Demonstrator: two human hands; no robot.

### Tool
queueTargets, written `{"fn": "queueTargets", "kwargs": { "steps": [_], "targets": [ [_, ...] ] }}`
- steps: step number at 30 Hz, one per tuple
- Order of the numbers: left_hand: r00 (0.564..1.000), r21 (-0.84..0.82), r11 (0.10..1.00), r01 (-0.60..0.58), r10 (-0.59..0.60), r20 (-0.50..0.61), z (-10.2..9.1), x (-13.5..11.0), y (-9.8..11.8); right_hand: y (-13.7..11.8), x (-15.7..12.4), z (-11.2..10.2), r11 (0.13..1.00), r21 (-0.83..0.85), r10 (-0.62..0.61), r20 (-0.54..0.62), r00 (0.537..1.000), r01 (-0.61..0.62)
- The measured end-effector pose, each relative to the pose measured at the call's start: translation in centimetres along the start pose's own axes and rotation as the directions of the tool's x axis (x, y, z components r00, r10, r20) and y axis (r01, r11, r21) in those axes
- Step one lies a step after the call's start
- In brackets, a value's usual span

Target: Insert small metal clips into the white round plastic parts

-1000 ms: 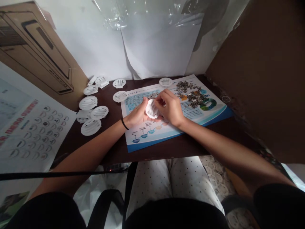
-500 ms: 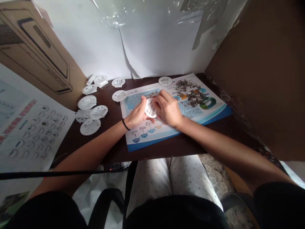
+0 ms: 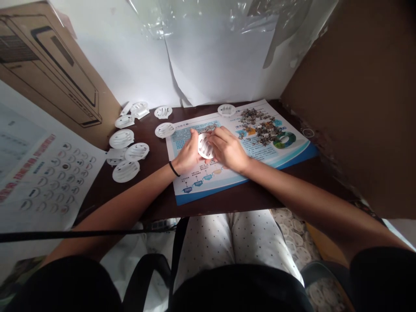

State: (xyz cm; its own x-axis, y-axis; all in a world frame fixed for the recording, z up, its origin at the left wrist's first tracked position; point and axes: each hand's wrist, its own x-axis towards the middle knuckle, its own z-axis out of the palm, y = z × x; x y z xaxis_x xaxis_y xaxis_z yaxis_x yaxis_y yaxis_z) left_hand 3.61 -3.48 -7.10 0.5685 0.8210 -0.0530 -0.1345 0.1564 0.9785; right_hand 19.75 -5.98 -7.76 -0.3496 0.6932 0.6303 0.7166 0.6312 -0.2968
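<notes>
A round white slotted plastic disc [image 3: 204, 145] is held between both my hands over a blue printed sheet [image 3: 227, 175] on the dark table [image 3: 107, 190]. My left hand [image 3: 186, 156] grips the disc's left edge with curled fingers and wears a black band at the wrist. My right hand [image 3: 229, 149] closes its fingertips on the disc's right side. A pile of small grey metal bits [image 3: 258, 123] lies on the sheet to the right of my hands.
Several more white slotted discs [image 3: 130, 158] lie on the table's left and along the back. A cardboard box [image 3: 48, 69] leans at the left above a printed chart [image 3: 42, 177]. A brown board [image 3: 357, 95] walls the right side.
Both hands stay on the disc, which is tilted a little more upright. The view has shifted slightly.
</notes>
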Motion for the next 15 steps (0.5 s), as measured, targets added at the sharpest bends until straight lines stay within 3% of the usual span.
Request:
{"fn": "queueTargets", "kwargs": {
  "steps": [3,9,15],
  "targets": [
    [1.0,-0.015,1.0,0.008,-0.008,0.004,0.17,0.05,0.3,0.19,0.03,0.13,0.999,0.038,0.001,0.0,1.0,-0.001],
    [0.997,-0.113,0.99,0.08,-0.079,0.014,0.58,0.3,1.02,0.08,0.17,0.47,0.993,0.113,0.038,-0.194,0.98,-0.017],
    [0.987,-0.182,0.972,0.149,-0.157,-0.034,0.37,0.54,0.87,0.15,0.06,0.28,0.99,0.118,0.103,-0.172,0.98,-0.083]
  ]
}}
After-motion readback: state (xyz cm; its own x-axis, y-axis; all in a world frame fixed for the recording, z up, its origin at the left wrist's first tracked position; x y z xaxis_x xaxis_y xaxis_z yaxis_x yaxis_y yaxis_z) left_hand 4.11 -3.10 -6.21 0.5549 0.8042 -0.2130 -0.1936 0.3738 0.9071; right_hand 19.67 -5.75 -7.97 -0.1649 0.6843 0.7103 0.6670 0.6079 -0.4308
